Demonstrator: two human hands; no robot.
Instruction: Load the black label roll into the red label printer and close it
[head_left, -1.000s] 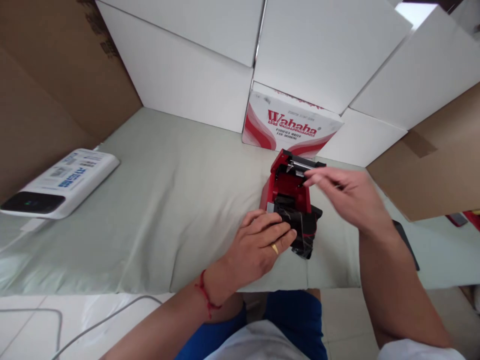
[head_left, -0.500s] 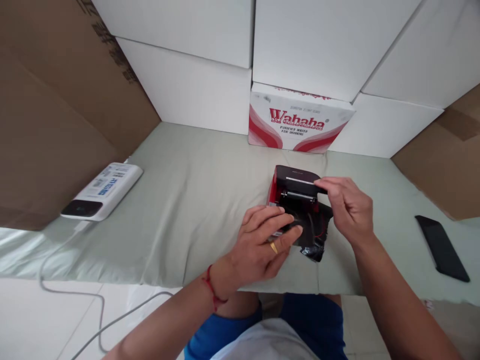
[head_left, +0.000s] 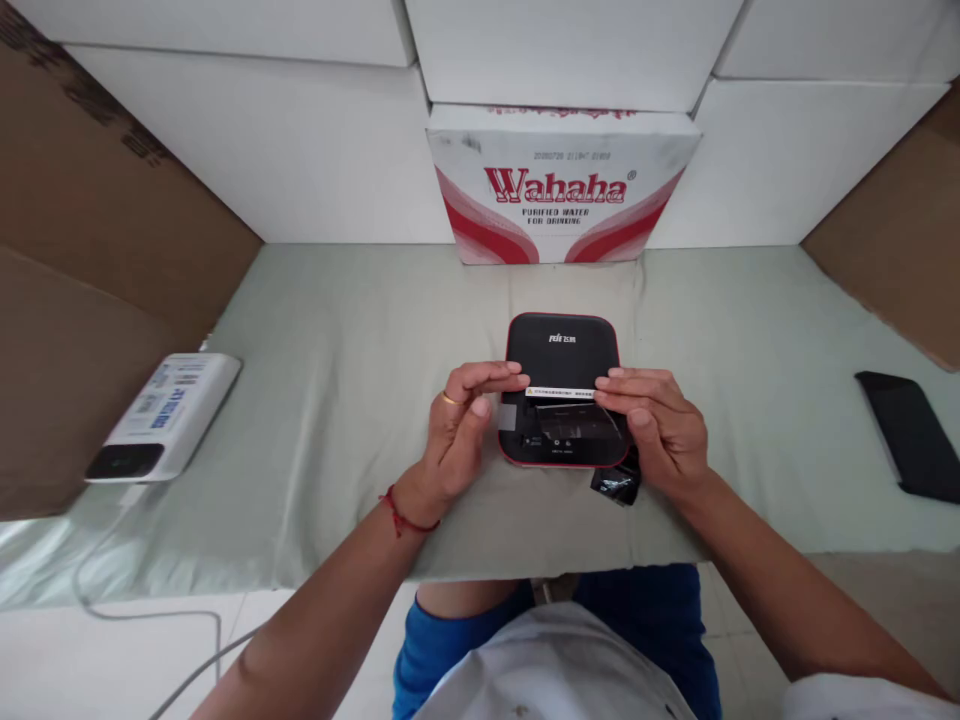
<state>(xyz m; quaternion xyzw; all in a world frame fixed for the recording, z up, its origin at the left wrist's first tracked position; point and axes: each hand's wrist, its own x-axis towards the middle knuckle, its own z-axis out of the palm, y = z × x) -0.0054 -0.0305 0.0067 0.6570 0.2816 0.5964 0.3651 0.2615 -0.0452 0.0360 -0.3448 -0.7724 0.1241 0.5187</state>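
A small black printer (head_left: 564,350) with a red rim rests on the green cloth, its lid down. A white label strip (head_left: 559,393) crosses the lid, and a glossy clear film lies below that strip. My left hand (head_left: 465,425) grips the printer's left side, fingertips on the lid by one end of the strip, thumb near the side edge. On the opposite side my right hand (head_left: 656,420) holds the printer, its fingertips at the strip's other end. Crumpled black plastic (head_left: 618,484) shows at the printer's near right corner, partly hidden.
A white and red water carton (head_left: 555,215) stands behind the printer, against stacked white boxes (head_left: 300,140). At left lies a white device (head_left: 169,410) with a grey cable (head_left: 150,613). A black phone (head_left: 911,435) lies at right. Brown cardboard (head_left: 112,280) borders the left side.
The printer's lid was raised with its roller showing; it is down now. My left hand has moved off the inside to the left side, and the right hand now rests on the lid's right side.
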